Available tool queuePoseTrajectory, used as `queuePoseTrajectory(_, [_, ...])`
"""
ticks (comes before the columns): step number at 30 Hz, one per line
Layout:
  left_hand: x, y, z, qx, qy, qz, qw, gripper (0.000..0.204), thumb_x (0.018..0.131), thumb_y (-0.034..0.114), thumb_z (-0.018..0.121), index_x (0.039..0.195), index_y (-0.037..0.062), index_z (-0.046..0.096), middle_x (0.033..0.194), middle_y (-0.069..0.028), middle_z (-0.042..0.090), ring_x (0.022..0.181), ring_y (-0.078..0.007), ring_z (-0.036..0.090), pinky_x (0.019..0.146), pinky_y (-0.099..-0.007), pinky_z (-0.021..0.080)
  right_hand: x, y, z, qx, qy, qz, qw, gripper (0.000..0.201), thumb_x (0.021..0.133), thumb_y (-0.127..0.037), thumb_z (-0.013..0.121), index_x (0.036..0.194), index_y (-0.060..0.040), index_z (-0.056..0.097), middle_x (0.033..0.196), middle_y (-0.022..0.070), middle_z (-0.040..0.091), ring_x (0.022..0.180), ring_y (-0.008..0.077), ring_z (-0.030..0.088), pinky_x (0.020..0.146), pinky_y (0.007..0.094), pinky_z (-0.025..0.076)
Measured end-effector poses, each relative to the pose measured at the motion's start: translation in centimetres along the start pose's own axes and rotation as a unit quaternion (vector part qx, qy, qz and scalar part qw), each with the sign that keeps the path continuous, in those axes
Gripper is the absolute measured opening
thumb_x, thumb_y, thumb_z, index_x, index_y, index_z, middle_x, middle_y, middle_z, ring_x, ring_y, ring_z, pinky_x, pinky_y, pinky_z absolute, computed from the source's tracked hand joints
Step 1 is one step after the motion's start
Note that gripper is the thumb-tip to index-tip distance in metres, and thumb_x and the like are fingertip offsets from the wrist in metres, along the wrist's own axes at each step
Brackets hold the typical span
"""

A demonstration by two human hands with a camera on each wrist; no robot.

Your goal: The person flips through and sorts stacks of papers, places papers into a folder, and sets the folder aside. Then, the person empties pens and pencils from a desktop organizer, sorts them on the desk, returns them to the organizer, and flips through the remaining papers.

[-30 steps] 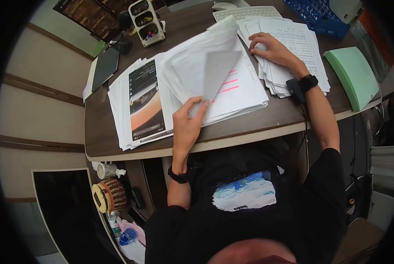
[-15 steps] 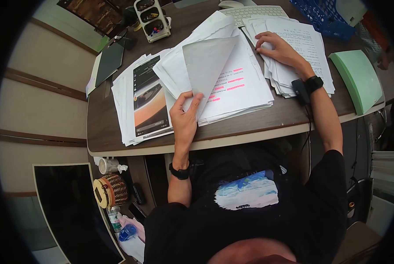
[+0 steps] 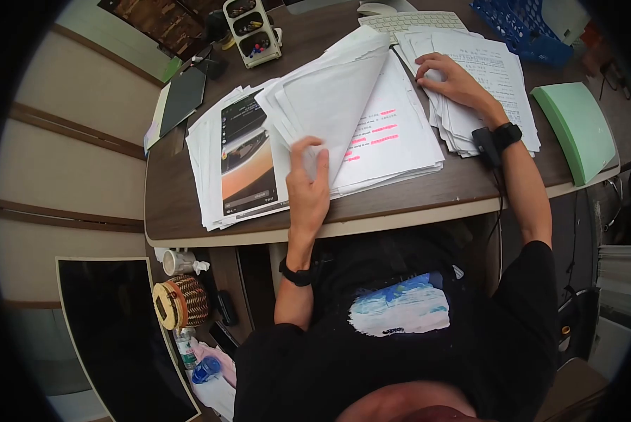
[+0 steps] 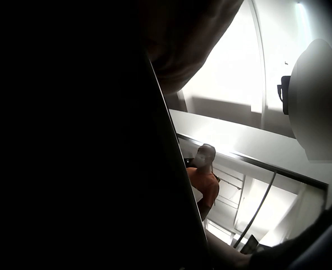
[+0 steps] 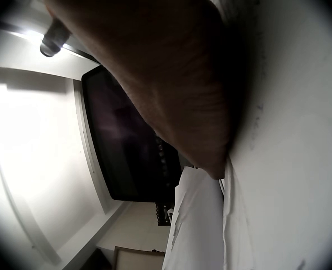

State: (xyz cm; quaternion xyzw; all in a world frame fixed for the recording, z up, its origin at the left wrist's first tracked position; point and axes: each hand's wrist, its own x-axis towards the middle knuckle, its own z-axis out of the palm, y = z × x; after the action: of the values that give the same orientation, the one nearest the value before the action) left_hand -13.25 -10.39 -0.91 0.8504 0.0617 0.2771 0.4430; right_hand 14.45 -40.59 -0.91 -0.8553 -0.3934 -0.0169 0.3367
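Turned-up sheets (image 3: 322,98) lean left over the middle stack, whose uncovered page (image 3: 382,148) carries pink-marked lines. At their lower edge is my left hand (image 3: 308,186), index finger bent and thumb raised, gripping the sheets; the exact contact is partly hidden. My right hand (image 3: 456,84) rests on the left side of the right-hand printed stack (image 3: 495,70), fingers loosely bent. The left wrist view shows a dark part of the left hand (image 4: 188,50) beside a large black area. In the right wrist view, the right hand (image 5: 160,84) lies against white paper (image 5: 295,146).
Left of the middle stack lie papers with a dark photo printout (image 3: 248,165). A pen organizer (image 3: 252,32), keyboard (image 3: 414,21), blue basket (image 3: 523,32) and green box (image 3: 576,133) stand around the desk. A person in orange (image 4: 205,183) appears in the left wrist view.
The lifted grey-white corner has swung over leftward and now merges with the turned-up sheets. My left thumb and index finger have shifted slightly; the right hand stays on its stack.
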Motion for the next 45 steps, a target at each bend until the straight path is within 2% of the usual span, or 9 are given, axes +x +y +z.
queuePoseTrajectory(3, [0.0, -1.1, 0.5, -0.019, -0.091, 0.089, 0.992, 0.023, 0.105, 0.015, 0.072, 0.126, 0.0062, 0.071, 0.098, -0.0114, 0.079, 0.075, -0.0198, 0.071, 0.073, -0.0319, 0.054, -0.1, 0.1, 0.2, -0.004, 0.010, 0.000, 1.000, 0.017, 0.102, -0.027, 0.074, 0.109, -0.0112, 0.075, 0.149, 0.0105, 0.062, 0.145, 0.0310, 0.053, 0.124, 0.0436, 0.039])
queuePoseTrajectory(4, [0.1, 1.9, -0.2, 0.011, -0.145, -0.045, 0.988, 0.030, 0.097, 0.019, 0.083, 0.123, 0.0073, 0.076, 0.113, -0.0143, 0.081, 0.090, -0.0268, 0.080, 0.080, -0.0346, 0.057, -0.1, 0.1, 0.1, -0.004, 0.010, 0.003, 1.000, 0.017, 0.102, -0.027, 0.074, 0.109, -0.0112, 0.075, 0.149, 0.0105, 0.062, 0.145, 0.0310, 0.053, 0.124, 0.0436, 0.039])
queuePoseTrajectory(12, [-0.1, 1.4, 0.2, 0.033, -0.137, 0.072, 0.987, 0.056, 0.078, 0.030, 0.099, 0.124, 0.0098, 0.075, 0.115, -0.0134, 0.081, 0.099, -0.0346, 0.080, 0.089, -0.0412, 0.061, 0.0, 0.4, 0.2, -0.013, 0.002, -0.010, 1.000, 0.018, 0.103, -0.028, 0.073, 0.110, -0.0112, 0.075, 0.150, 0.0101, 0.061, 0.146, 0.0310, 0.052, 0.124, 0.0441, 0.039])
queuePoseTrajectory(25, [-0.8, -0.2, 0.6, 0.078, -0.137, 0.092, 0.983, 0.022, 0.094, 0.021, 0.085, 0.111, 0.0074, 0.084, 0.080, -0.0179, 0.074, 0.059, -0.0250, 0.058, 0.060, -0.0362, 0.048, 0.1, 0.5, 0.2, -0.008, 0.006, -0.010, 1.000, 0.021, 0.104, -0.031, 0.073, 0.111, -0.0113, 0.075, 0.150, 0.0092, 0.062, 0.146, 0.0309, 0.052, 0.124, 0.0452, 0.039])
queuePoseTrajectory(28, [-0.5, 1.7, 0.2, 0.014, -0.120, -0.035, 0.992, 0.023, 0.103, 0.016, 0.078, 0.116, -0.0014, 0.074, 0.096, -0.0100, 0.076, 0.083, -0.0122, 0.063, 0.080, -0.0290, 0.052, 0.0, 0.4, 0.0, -0.007, -0.001, -0.010, 1.000, 0.022, 0.104, -0.031, 0.073, 0.110, -0.0110, 0.075, 0.151, 0.0093, 0.062, 0.145, 0.0313, 0.053, 0.124, 0.0451, 0.039])
queuePoseTrajectory(31, [0.0, 0.3, 0.5, -0.003, -0.001, 0.007, 1.000, 0.026, 0.108, 0.019, 0.072, 0.121, -0.0017, 0.066, 0.095, -0.0120, 0.074, 0.073, -0.0136, 0.060, 0.066, -0.0309, 0.050, -0.2, 0.0, 0.1, -0.024, 0.009, 0.009, 1.000, 0.020, 0.104, -0.030, 0.072, 0.111, -0.0113, 0.075, 0.151, 0.0091, 0.062, 0.145, 0.0309, 0.053, 0.124, 0.0441, 0.040])
queuePoseTrajectory(36, [-0.1, -0.5, 0.3, -0.070, 0.025, -0.014, 0.997, 0.028, 0.114, 0.018, 0.062, 0.131, -0.0041, 0.057, 0.111, -0.0165, 0.070, 0.106, -0.0196, 0.063, 0.097, -0.0338, 0.050, -0.1, 0.2, 0.3, -0.009, 0.001, -0.004, 1.000, 0.020, 0.104, -0.031, 0.073, 0.110, -0.0119, 0.075, 0.152, 0.0090, 0.062, 0.146, 0.0306, 0.052, 0.124, 0.0456, 0.040])
queuePoseTrajectory(43, [-0.2, 1.2, 0.9, -0.020, 0.108, 0.120, 0.987, 0.034, 0.113, 0.011, 0.059, 0.145, -0.0011, 0.059, 0.125, -0.0143, 0.072, 0.112, -0.0219, 0.065, 0.103, -0.0311, 0.048, -0.1, 0.1, 0.0, -0.025, 0.013, 0.005, 1.000, 0.019, 0.104, -0.029, 0.074, 0.110, -0.0117, 0.075, 0.151, 0.0090, 0.062, 0.146, 0.0303, 0.053, 0.124, 0.0445, 0.040])
queuePoseTrajectory(45, [-0.4, 0.8, -0.7, 0.088, -0.183, -0.032, 0.979, 0.035, 0.108, 0.008, 0.064, 0.143, 0.0049, 0.068, 0.123, -0.0145, 0.078, 0.109, -0.0237, 0.074, 0.099, -0.0327, 0.054, 0.1, 0.1, -0.1, -0.001, -0.007, -0.005, 1.000, 0.020, 0.103, -0.030, 0.074, 0.111, -0.0113, 0.075, 0.151, 0.0096, 0.062, 0.146, 0.0309, 0.052, 0.124, 0.0447, 0.039])
